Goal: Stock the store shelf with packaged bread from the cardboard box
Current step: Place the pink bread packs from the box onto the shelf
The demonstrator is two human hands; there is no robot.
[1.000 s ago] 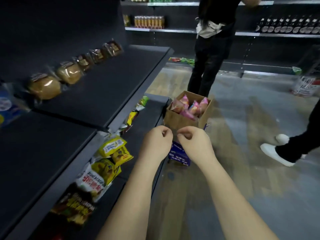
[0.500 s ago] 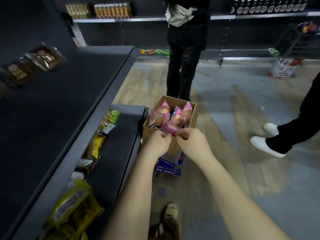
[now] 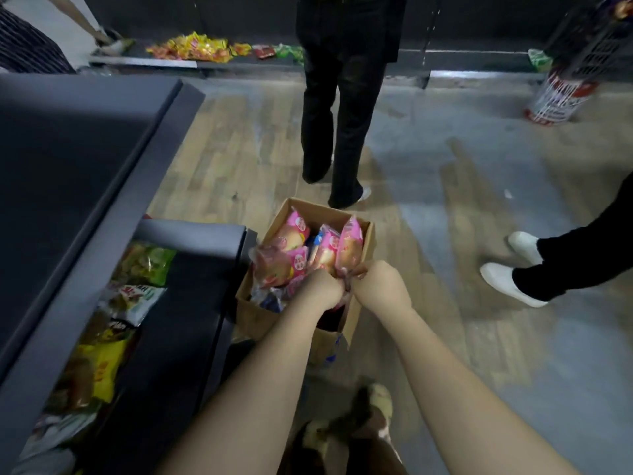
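An open cardboard box (image 3: 361,313) stands on the floor beside the end of the dark store shelf (image 3: 85,159). Several pink-wrapped bread packs (image 3: 291,234) stand upright inside it. My left hand (image 3: 322,291) and my right hand (image 3: 380,286) are both inside the box at its near side, fingers curled. My right hand pinches the lower end of the rightmost bread pack (image 3: 349,248). What my left hand's fingers hold is hidden behind its knuckles.
The lower shelf (image 3: 185,303) carries snack bags (image 3: 99,365) along its back. A person in black trousers (image 3: 342,108) stands just beyond the box. Another person's white shoes (image 3: 510,282) are at the right. My feet (image 3: 346,430) show below. A wire basket (image 3: 579,63) stands far right.
The camera tilted down and moved closer to the box. Both hands went from above the box's near edge down in among the bread packs; the right hand has taken hold of a pack.
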